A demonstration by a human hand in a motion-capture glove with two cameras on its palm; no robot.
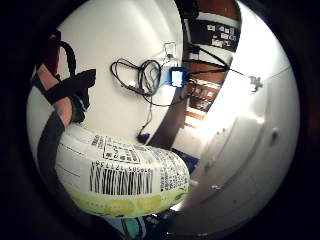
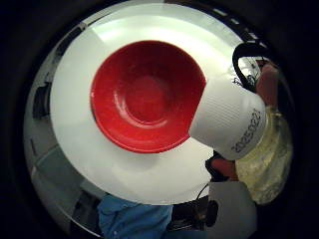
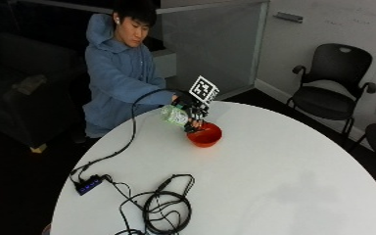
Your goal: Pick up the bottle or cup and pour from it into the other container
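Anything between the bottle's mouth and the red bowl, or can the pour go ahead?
Yes: the ribbed white cap is on the clear plastic bottle, tilted over the red bowl in the gloved right hand. Nothing else intervenes.

Looks like an office meeting room. Round white table (image 3: 272,166), black office chair (image 3: 335,81) behind it. Glass partition (image 3: 207,44) behind the table too.
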